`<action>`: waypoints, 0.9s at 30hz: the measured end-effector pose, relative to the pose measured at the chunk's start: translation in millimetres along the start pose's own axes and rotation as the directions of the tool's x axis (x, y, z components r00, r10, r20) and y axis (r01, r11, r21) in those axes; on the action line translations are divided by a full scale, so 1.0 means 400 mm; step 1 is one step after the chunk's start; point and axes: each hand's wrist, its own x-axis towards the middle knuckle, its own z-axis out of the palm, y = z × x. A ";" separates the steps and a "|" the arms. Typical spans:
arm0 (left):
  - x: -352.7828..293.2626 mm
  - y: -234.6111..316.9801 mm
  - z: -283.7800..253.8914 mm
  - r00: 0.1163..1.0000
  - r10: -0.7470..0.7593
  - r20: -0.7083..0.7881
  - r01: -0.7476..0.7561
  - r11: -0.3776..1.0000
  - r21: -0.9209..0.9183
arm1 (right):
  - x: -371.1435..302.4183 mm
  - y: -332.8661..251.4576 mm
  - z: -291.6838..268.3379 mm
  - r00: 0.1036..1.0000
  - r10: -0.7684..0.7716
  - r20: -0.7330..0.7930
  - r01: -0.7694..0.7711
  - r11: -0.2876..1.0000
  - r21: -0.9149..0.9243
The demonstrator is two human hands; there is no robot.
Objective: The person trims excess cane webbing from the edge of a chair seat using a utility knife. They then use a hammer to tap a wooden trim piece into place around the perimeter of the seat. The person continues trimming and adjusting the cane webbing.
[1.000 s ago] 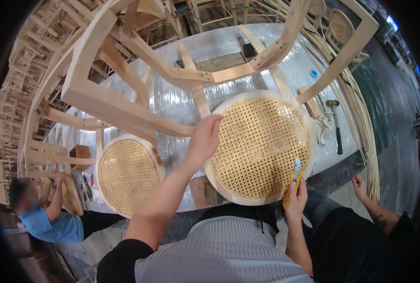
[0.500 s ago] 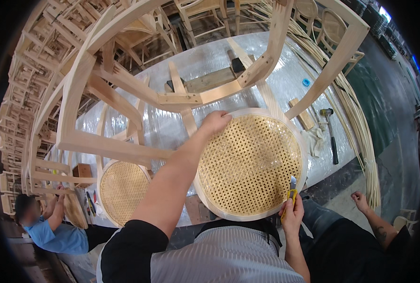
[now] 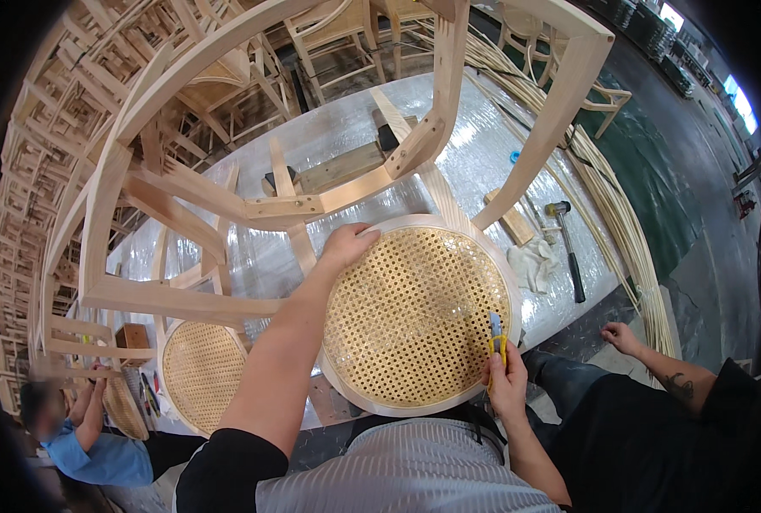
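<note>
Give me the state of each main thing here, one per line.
Left hand: on the edge of the round panel
Right hand: closed around the knife
Knife: blade out
Round panel: filled with woven cane
Chair frame: bare, unpainted wood
Hammer: lying on the plastic cover
White cloth or paper: crumpled
Cane strips: bundled
Plastic cover: wrinkled

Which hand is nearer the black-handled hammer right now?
Right. The right hand, holding the yellow knife, is left of the hammer, closer to the body; the left hand is farther left, at the rim of the round seat.
</note>
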 end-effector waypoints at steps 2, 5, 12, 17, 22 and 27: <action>0.003 0.009 0.009 1.000 0.013 0.011 -0.013 1.000 -0.023 | -0.008 -0.001 -0.013 1.000 0.005 -0.015 -0.005 1.000 0.017; 0.006 -0.024 -0.024 0.999 0.016 -0.028 -0.017 0.999 -0.034 | -0.007 -0.004 -0.007 1.000 0.010 0.014 -0.010 0.999 -0.042; -0.001 -0.002 0.000 1.000 -0.022 -0.011 0.022 0.998 -0.063 | -0.012 -0.003 -0.017 0.999 0.016 0.029 -0.013 0.995 -0.103; 0.008 -0.020 -0.015 1.000 0.003 -0.021 -0.004 0.999 -0.045 | -0.007 0.000 -0.011 0.999 0.006 0.045 -0.001 0.995 -0.101; 0.015 -0.046 -0.019 1.000 0.013 -0.017 -0.014 0.998 -0.068 | 0.004 -0.009 0.006 0.997 -0.013 0.074 0.024 0.989 -0.145; 0.016 -0.028 0.000 1.000 0.012 -0.004 -0.012 1.000 -0.028 | 0.018 -0.001 0.011 0.993 -0.034 0.111 0.053 0.983 -0.177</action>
